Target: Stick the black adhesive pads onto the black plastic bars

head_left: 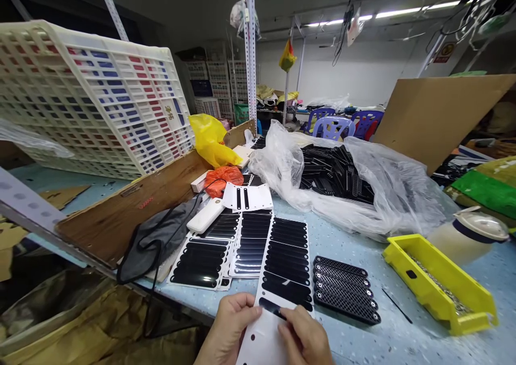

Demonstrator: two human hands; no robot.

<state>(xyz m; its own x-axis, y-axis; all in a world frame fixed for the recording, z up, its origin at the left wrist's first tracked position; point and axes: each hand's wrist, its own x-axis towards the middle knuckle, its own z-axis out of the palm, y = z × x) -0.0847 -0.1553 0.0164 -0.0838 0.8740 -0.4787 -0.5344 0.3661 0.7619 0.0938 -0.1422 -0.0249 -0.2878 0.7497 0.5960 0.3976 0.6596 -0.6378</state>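
Two bare hands meet at six o'clock over a white backing sheet of black oval stickers (282, 279). Left hand (229, 327) pinches the sheet's left edge; right hand (304, 335) presses fingertips on a sticker at its lower end. Black mesh grille strips (344, 288) lie just beside, at three o'clock; more sticker sheets (226, 244) at ten o'clock.

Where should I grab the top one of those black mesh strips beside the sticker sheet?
Probably pinch the nearest mesh strip across its narrow width at its right end, coming from the near side. It lies flat against its neighbours, and the right hand is close by.
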